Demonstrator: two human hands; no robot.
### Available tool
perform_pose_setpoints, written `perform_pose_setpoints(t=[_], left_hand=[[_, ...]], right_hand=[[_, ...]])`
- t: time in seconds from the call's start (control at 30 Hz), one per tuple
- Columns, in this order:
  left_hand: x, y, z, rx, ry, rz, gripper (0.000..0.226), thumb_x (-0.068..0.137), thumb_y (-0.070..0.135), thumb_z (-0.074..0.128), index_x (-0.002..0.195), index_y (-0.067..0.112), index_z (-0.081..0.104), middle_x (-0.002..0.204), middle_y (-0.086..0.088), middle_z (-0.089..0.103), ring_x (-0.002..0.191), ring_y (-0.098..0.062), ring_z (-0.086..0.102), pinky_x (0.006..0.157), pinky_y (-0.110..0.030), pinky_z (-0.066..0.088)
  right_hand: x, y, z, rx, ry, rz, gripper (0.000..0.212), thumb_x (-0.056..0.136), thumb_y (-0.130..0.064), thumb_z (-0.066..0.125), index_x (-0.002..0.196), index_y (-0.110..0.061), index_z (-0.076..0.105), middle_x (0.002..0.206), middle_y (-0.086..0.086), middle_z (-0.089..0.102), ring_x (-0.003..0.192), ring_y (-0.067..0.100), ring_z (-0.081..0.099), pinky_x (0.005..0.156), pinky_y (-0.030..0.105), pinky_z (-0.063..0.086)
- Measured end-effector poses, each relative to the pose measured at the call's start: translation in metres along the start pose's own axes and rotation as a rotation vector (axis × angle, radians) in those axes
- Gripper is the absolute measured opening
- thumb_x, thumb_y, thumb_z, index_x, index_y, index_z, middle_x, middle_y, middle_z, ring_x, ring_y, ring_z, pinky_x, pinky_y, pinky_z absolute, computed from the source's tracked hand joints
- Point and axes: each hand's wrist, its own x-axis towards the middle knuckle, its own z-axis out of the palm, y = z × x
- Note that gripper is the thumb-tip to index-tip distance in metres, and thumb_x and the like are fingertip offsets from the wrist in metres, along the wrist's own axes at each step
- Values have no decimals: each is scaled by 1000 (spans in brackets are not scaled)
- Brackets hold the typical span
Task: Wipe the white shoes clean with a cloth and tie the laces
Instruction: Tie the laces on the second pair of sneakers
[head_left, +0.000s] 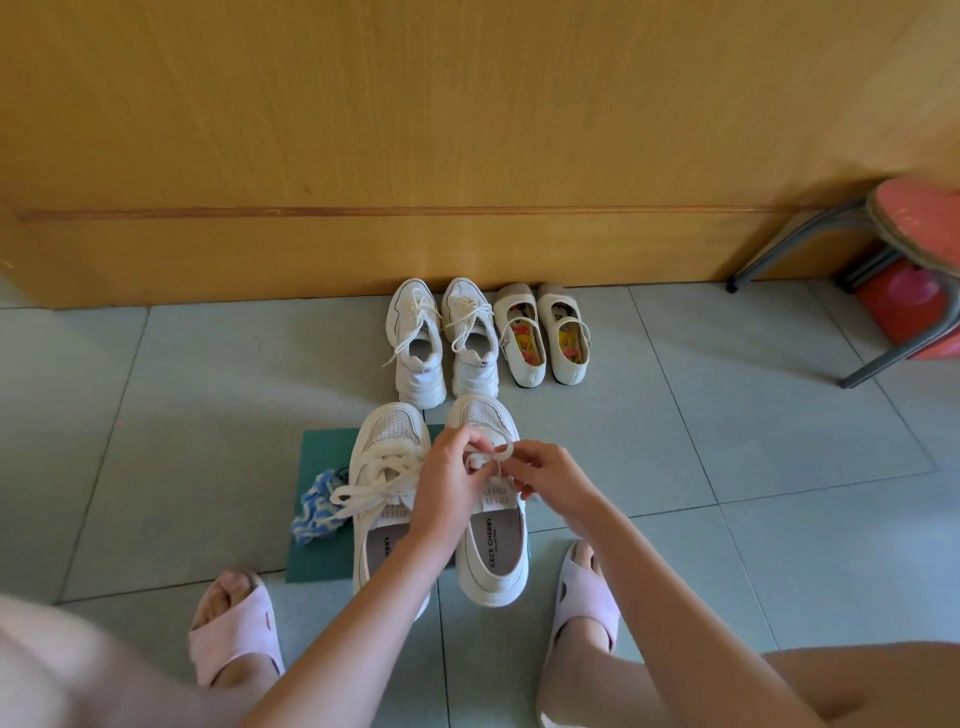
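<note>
Tying laces on shoe beneath both hands | pinched in curled fingers of left hand and right hand | cloth left of left hand | pull loops evenly outward, cinch knot snug, centred.

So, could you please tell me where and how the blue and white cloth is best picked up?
Probably by its raised folds, pinched from above on the left: the blue and white cloth lies bunched at the green mat's left edge, while the left shoe and its lace loop crowd its right side.
</note>
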Motion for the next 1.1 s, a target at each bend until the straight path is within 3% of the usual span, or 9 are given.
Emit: perform_pose_setpoints(t=[0.13, 0.27, 0.47, 0.53, 0.67, 0.8, 0.87, 0.93, 1.1], left_hand=[[-2, -2, -5, -28, -23, 18, 19, 75, 7, 75, 82, 16, 60, 84, 9, 58, 76, 2, 56, 66, -8, 44], [-3, -4, -7, -3, 33, -14, 15, 73, 14, 78, 77, 17, 64, 74, 12, 61, 67, 0, 55, 58, -9, 40], [-5, -7, -8, 57, 101, 4, 14, 68, 23, 81, 73, 18, 69, 96, 11, 59, 87, 5, 51, 75, -6, 38], [-7, -8, -12, -12, 127, -80, 15, 71, 24, 79, 74, 18, 67, 88, 6, 62, 80, 1, 55, 71, -11, 43], [-17, -5, -20, -243, 106, -314, 13, 83, 16, 70, 84, 6, 63, 74, -6, 68, 64, -15, 67, 47, -19, 50], [-19, -5, -19, -374, 161, -442, 11, 87, 10, 64, 90, 1, 60, 74, -8, 67, 53, -9, 66, 44, -20, 52], [-19, -5, -19, -405, 161, -478, 10, 88, 9, 63, 92, 0, 59, 74, -8, 67, 50, -9, 65, 46, -21, 53], [-18, -5, -19, -407, 155, -489, 8, 88, 8, 62, 91, 1, 59, 75, -9, 67, 50, -9, 66, 48, -20, 54], [-21, -1, -25, -296, 146, -362, 4, 86, 5, 64, 87, 9, 62, 74, -6, 68, 58, -14, 67, 56, -22, 56]], right_hand=[[2, 0, -1, 0, 7, 26, 11, 89, -9, 60, 94, -9, 69, 77, 1, 64, 66, 9, 52, 63, 18, 44], [3, 2, -4, -65, 56, 22, 9, 88, -7, 61, 83, -9, 68, 65, -1, 58, 58, 8, 48, 55, 11, 41], [1, 3, -10, -155, 74, 33, 12, 88, -8, 61, 88, 0, 71, 64, -2, 60, 54, 4, 50, 52, 8, 42], [0, 6, -14, -208, 106, 42, 14, 88, -11, 63, 88, 1, 71, 63, -2, 60, 53, 4, 50, 50, 7, 41], [-3, 11, -17, -377, 121, 68, 13, 89, -12, 61, 85, -1, 68, 64, -2, 59, 54, 6, 48, 52, 12, 39], [-1, 11, -13, -655, 150, 59, 16, 94, -9, 50, 93, -1, 64, 88, 12, 66, 67, 15, 52, 61, 24, 44], [-3, 11, -12, -732, 168, 49, 14, 95, -9, 48, 96, -5, 62, 90, 5, 62, 70, 14, 52, 55, 18, 40], [-4, 11, -12, -744, 176, 49, 12, 95, -9, 49, 97, -6, 61, 88, 2, 59, 69, 13, 51, 53, 17, 37], [-4, 11, -13, -670, 142, 33, 10, 94, -13, 51, 93, -8, 59, 87, 3, 60, 63, 9, 49, 58, 19, 43]])
